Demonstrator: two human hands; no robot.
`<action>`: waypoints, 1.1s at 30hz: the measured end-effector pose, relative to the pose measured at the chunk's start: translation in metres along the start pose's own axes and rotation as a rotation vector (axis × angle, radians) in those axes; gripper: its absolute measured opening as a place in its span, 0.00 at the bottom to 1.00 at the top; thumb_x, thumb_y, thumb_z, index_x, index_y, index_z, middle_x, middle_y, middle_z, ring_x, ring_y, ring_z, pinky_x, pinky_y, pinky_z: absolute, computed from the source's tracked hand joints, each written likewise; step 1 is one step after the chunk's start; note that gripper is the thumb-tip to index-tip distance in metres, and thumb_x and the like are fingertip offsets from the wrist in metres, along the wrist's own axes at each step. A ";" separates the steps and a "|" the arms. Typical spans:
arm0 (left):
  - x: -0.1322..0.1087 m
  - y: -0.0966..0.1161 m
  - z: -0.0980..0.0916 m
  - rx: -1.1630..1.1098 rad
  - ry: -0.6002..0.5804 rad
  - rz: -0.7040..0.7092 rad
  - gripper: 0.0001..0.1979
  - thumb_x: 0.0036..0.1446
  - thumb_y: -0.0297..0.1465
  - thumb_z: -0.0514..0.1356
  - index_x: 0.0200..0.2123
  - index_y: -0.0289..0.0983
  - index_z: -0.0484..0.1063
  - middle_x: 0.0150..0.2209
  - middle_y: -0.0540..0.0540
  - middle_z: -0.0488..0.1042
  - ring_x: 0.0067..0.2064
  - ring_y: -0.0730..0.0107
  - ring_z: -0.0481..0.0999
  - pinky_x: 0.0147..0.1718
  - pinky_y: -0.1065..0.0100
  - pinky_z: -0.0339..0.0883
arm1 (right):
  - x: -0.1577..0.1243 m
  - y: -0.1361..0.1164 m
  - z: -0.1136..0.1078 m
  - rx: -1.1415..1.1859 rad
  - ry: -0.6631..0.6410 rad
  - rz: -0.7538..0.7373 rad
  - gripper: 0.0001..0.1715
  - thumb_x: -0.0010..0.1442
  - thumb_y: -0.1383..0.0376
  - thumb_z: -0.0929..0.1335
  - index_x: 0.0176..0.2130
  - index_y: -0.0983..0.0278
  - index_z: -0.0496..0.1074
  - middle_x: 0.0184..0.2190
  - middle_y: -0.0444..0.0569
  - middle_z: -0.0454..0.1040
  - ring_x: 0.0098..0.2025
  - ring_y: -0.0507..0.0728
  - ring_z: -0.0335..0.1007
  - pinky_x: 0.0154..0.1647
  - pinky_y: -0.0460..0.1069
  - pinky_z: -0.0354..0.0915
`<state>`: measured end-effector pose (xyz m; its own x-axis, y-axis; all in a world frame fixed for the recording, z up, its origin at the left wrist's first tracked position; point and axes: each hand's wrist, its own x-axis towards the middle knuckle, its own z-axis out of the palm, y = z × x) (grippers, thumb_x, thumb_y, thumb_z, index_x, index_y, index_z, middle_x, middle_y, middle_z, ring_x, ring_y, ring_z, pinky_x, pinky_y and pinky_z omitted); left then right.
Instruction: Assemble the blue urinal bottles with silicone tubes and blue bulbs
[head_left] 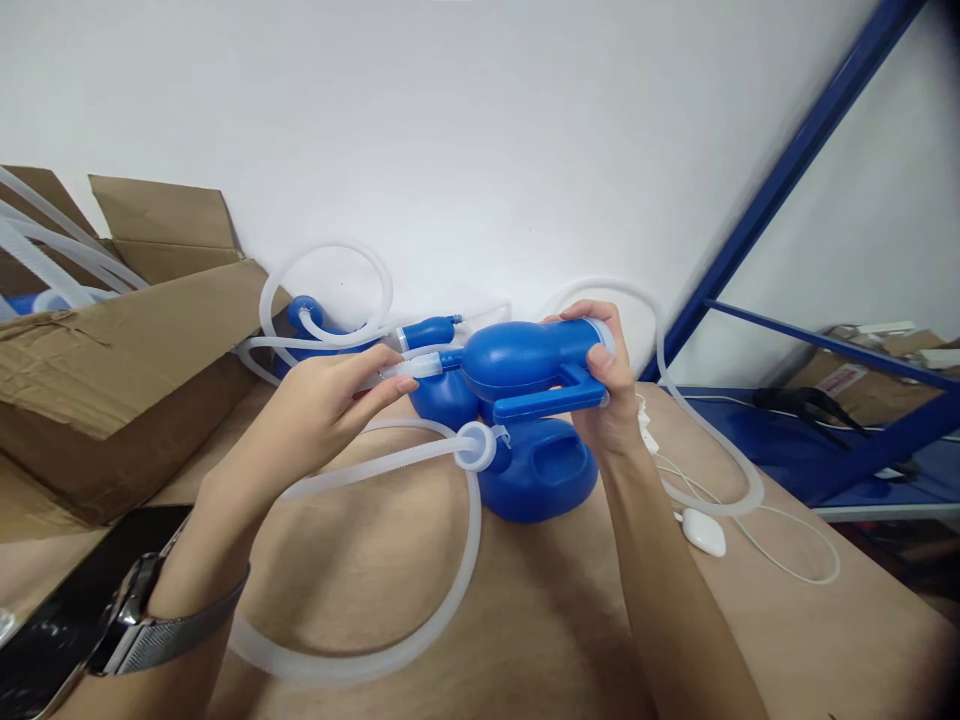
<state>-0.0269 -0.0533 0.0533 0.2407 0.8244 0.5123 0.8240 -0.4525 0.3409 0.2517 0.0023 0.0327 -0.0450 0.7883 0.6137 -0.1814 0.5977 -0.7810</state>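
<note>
An open cardboard carton (112, 370) stands at the left of the work surface (540, 650), with lengths of translucent tubing (45, 250) projecting from it. A black smartphone (82, 600) lies front left. A white corded oval unit (703, 532) rests at right, beside blue steel shelving (787, 170) holding cardboard boxes (862, 385).

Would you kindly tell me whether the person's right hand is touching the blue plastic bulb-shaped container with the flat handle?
Touching. The head view shows the right hand curled around the end of the blue plastic bulb-shaped container, gripping it and its handle.
</note>
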 end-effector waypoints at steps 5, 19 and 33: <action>-0.001 0.005 -0.001 0.047 -0.013 -0.011 0.25 0.67 0.54 0.49 0.32 0.43 0.72 0.24 0.49 0.69 0.26 0.62 0.68 0.30 0.63 0.56 | -0.004 -0.006 -0.003 -0.059 -0.038 -0.020 0.29 0.51 0.44 0.76 0.47 0.52 0.69 0.45 0.46 0.74 0.49 0.65 0.75 0.46 0.58 0.74; -0.006 0.007 0.000 0.023 -0.032 0.165 0.19 0.73 0.43 0.49 0.36 0.39 0.72 0.31 0.48 0.74 0.30 0.66 0.72 0.32 0.66 0.59 | -0.003 -0.017 -0.001 0.200 -0.105 0.160 0.25 0.54 0.39 0.75 0.36 0.55 0.71 0.41 0.47 0.74 0.47 0.64 0.75 0.47 0.60 0.75; -0.014 0.023 0.007 0.358 0.110 0.303 0.17 0.75 0.36 0.47 0.35 0.38 0.70 0.26 0.49 0.70 0.22 0.66 0.65 0.23 0.65 0.48 | 0.000 -0.023 -0.005 0.159 -0.114 0.222 0.14 0.48 0.57 0.74 0.34 0.58 0.71 0.38 0.48 0.75 0.37 0.60 0.72 0.35 0.55 0.71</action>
<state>-0.0080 -0.0730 0.0479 0.4574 0.6242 0.6334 0.8548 -0.5050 -0.1197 0.2604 -0.0106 0.0505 -0.2094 0.8702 0.4460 -0.3056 0.3750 -0.8752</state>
